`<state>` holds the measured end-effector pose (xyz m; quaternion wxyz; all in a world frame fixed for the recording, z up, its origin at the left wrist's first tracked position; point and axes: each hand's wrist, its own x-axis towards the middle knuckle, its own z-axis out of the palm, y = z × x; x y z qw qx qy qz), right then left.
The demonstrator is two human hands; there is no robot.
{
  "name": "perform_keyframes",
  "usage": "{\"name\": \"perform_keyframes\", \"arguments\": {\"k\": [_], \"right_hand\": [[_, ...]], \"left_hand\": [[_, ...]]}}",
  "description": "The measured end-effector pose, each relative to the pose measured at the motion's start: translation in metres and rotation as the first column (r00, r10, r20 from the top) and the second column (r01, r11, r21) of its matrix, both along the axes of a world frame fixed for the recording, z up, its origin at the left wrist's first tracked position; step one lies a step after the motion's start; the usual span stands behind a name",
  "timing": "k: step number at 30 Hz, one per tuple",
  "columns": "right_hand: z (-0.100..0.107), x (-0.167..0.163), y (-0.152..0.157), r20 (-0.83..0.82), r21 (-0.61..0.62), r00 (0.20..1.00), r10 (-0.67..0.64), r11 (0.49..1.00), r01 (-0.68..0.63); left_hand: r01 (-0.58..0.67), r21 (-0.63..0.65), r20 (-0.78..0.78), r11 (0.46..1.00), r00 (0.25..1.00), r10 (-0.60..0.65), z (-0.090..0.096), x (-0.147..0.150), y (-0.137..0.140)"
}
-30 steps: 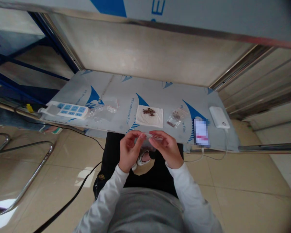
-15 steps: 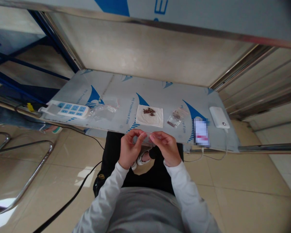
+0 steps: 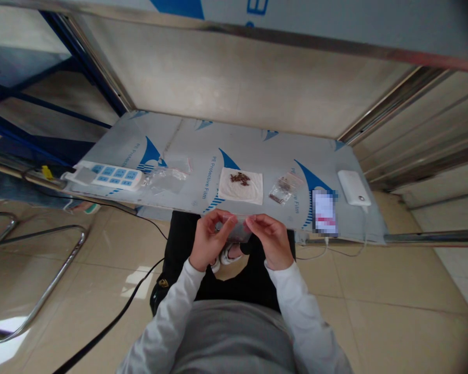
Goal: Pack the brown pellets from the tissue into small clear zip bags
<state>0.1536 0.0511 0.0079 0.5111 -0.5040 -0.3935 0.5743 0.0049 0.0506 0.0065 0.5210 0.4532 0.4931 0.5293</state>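
Just off the table's front edge, a small clear plastic bag [image 3: 238, 231] is stretched between my hands above my lap. My left hand [image 3: 212, 236] pinches its upper left corner, and my right hand [image 3: 271, 236] pinches the upper right one. Whatever may be inside the bag is too unclear to make out. Beyond my hands, a white cloth or tissue [image 3: 239, 195] lies flat with a small heap of dark brown, short slender pieces [image 3: 241, 178] on it. To its right is a clear zip bag [image 3: 284, 188] holding similar dark pieces.
On the left of the film-covered table [image 3: 203, 137] are a power strip [image 3: 113, 175] and crumpled clear bags [image 3: 167, 179]. A phone [image 3: 323, 213] and a white power bank [image 3: 353, 188] lie at the right, with cables. A shelf edge [image 3: 296, 41] crosses overhead.
My hands have drawn slightly apart, the right one moving a little right. More of the clear bag now shows between them. The things on the table stay put.
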Motion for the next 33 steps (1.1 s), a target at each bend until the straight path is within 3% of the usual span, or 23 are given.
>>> {"name": "perform_keyframes", "arguments": {"k": [5,12,18,23,30,33], "right_hand": [[0.002,0.003,0.0,0.042,0.023,0.997,0.06,0.998,-0.06],[-0.002,0.002,-0.004,0.023,-0.007,0.999,0.031,1.0,-0.031],[0.003,0.007,0.0,0.094,0.045,0.995,-0.021,0.999,0.016],[0.005,0.007,0.005,0.083,0.037,0.99,0.114,0.992,-0.117],[0.002,0.011,0.011,0.131,0.114,0.989,0.073,0.99,-0.088],[0.005,0.016,0.012,0.168,0.102,0.973,0.159,0.979,-0.177]], "left_hand": [[0.096,-0.053,0.033,0.994,0.995,-0.094,0.001,0.003,0.002],[0.036,0.011,-0.11,0.999,0.993,-0.034,-0.002,0.009,0.0],[0.062,-0.073,0.016,0.995,0.998,-0.061,-0.004,0.007,0.001],[0.017,-0.034,-0.071,0.999,0.997,-0.019,-0.004,0.003,0.004],[0.234,-0.018,0.008,0.972,0.972,-0.234,-0.008,-0.002,0.006],[0.217,0.007,-0.074,0.976,0.974,-0.216,-0.007,-0.004,0.007]]}}
